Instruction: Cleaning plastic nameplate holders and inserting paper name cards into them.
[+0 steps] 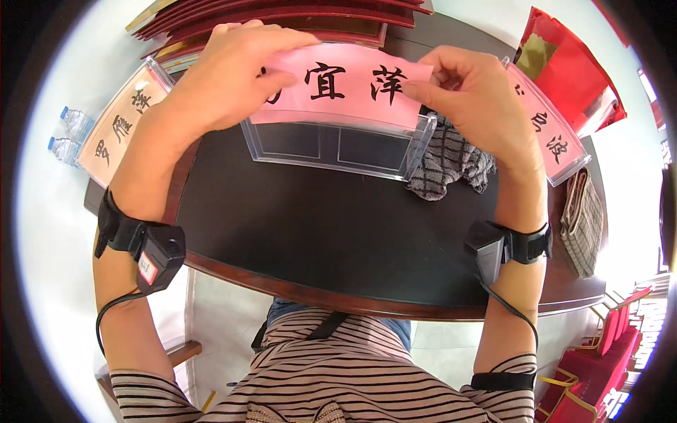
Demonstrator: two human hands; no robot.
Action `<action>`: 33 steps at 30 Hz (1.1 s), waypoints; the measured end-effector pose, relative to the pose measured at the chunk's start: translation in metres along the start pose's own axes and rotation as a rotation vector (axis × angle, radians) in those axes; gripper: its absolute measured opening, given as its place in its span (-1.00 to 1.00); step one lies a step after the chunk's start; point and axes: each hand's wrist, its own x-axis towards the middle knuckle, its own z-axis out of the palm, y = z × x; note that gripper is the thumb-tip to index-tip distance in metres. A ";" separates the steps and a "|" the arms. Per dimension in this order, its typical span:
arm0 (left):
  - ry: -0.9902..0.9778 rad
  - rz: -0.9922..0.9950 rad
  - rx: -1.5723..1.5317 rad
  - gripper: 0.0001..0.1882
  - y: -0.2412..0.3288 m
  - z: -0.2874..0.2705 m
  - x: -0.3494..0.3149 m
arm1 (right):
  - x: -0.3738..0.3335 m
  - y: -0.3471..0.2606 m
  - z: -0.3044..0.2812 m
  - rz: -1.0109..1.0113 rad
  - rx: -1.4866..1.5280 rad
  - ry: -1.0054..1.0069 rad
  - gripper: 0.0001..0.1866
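Observation:
A pink paper name card [345,88] with black brush lettering is stretched between both my hands. My left hand [236,77] pinches its left end, thumb in front, covering part of the lettering. At the upper right corner, my right hand [469,92] grips the card between thumb and fingers. Just below and behind the card stands a clear acrylic sign holder [331,151]; the card overlaps its top edge, and I cannot tell whether any of it is inside. A grey checked cloth [451,162] lies crumpled beside the holder's right end, under my right hand.
Holders with an orange card [120,127] and a pink card [546,127] stand left and right on the dark table [331,233]. Red folders [275,25] are stacked at the back. Also around are water bottles [70,134], a red bag [571,77], a folded checked cloth [582,222] and red chairs [606,352].

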 end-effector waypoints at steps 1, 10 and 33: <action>0.000 0.000 -0.001 -0.58 -0.001 0.000 -0.001 | 0.001 0.002 0.002 0.008 0.009 -0.024 -0.77; -0.055 -0.079 -0.240 -0.70 0.005 -0.003 0.000 | -0.003 0.007 0.003 0.011 0.008 -0.124 -0.82; 0.142 0.057 -0.065 -0.77 -0.001 0.018 -0.030 | -0.003 0.004 0.015 0.006 -0.061 -0.133 -0.88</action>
